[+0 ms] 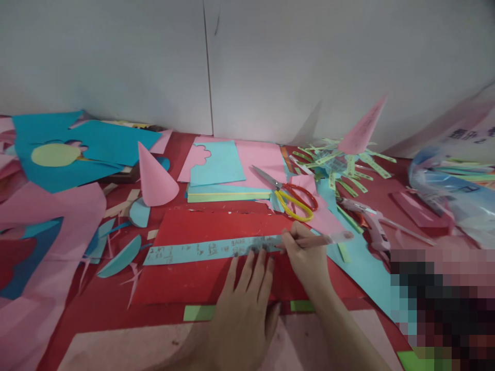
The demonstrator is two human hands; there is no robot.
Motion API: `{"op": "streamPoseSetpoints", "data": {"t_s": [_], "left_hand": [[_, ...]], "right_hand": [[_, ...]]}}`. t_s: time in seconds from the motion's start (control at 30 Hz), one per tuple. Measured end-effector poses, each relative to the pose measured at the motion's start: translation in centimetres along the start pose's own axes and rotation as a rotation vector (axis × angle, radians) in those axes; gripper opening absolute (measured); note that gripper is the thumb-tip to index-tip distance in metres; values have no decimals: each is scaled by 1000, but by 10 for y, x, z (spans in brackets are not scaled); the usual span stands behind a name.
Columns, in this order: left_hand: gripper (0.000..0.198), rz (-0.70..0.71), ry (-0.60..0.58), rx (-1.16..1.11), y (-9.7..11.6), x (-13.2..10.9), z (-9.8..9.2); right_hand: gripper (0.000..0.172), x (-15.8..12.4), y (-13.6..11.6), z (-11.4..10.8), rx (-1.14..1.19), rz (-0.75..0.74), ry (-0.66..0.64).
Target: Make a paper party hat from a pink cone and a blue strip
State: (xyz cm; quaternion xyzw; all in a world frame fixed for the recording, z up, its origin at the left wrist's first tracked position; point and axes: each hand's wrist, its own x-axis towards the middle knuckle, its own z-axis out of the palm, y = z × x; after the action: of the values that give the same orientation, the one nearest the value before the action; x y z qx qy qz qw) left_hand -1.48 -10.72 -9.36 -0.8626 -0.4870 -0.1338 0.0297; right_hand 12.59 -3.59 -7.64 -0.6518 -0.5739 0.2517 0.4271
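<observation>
At the center of the frame, a light blue paper strip (174, 252) lies across a red sheet (181, 286). Its long axis runs almost level from left to right, climbing slightly toward the right, where the right hand (307, 260) covers its end. Small handwritten marks follow its length, from the left end nearly to the pen (323, 240).

The right hand's fingers are closed around this pen, just right of center. The pen's long axis is close to horizontal: the writing tip points left at the strip, and the blurred rear end points right, tilted a little upward. Whether the tip touches the paper cannot be told.

The left hand (247, 293), at lower center, lies with its fingers extended and loosely spread, pointing toward the top of the frame; their tips rest on the strip's lower edge, left of the pen.

Above the right hand, scissors (296, 198) lie with red and yellow handles toward the lower right and blades pointing to the upper left. A pink cone (157, 180) stands left of them, its apex up. At upper right, another pink cone (361, 131) leans to the right above green paper strips (350, 165). A glue gun (373, 221) lies below it on the red surface (88, 322).
</observation>
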Motion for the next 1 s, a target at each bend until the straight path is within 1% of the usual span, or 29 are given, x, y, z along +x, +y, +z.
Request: {"op": "streamPoseSetpoints", "data": {"t_s": [0.17,0.6,0.8,1.0], "left_hand": [[50,-7,22,15,0,1,1],[53,-24,32,25,0,0,2],[52,-18,25,21,1,0,1],[51,-18,26,21,0,2,1]], "right_hand": [[31,2,-3,-1,33,44,56],[35,5,3,-4,-51,-18,12],[34,7,5,-6,41,-17,-25],[35,10,6,-8,37,-13,-75]]}}
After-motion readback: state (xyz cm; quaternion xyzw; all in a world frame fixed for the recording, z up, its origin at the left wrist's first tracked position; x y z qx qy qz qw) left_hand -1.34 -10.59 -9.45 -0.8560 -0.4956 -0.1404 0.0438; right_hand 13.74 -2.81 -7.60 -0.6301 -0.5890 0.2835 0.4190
